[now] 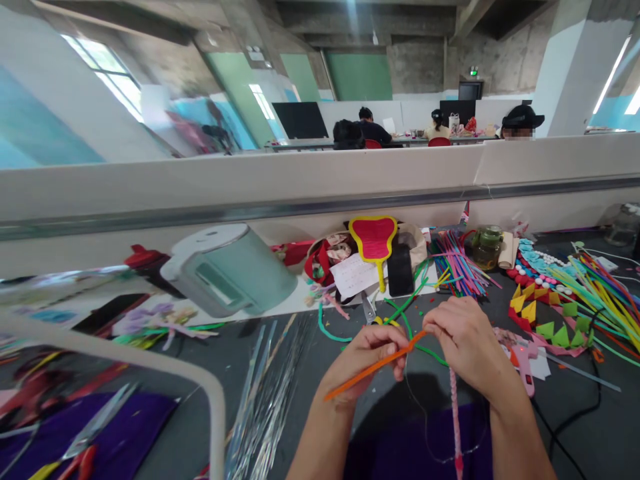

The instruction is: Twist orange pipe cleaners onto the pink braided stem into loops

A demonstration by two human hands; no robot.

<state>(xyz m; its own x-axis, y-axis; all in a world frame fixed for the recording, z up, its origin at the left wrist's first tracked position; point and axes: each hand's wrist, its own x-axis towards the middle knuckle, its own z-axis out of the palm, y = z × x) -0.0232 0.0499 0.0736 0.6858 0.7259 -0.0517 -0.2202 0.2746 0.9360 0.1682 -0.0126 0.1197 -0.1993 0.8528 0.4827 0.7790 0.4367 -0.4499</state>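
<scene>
My left hand [373,350] is closed around an orange pipe cleaner [357,379], whose loose end slants down over my left wrist. Close by on the right, my right hand [465,337] pinches the upper end of the same pipe cleaner. Between the two hands the orange strip looks bent or twisted. From beneath my right hand hangs a pink braided strand [455,413]; whether my fingers hold it is hidden. A thin clear thread loops below my hands. Just beyond them lie scissors [370,310] and green pipe cleaners [400,310].
A pale green kettle [265,280] stands at the back left. Silvery wires [277,393] lie left of my hands, and a pink glue gun [525,367] lies right. Farther back are a red-and-yellow fan [373,240], a black phone [401,270] and pipe cleaner bundles [463,267]. People sit beyond the partition [300,180].
</scene>
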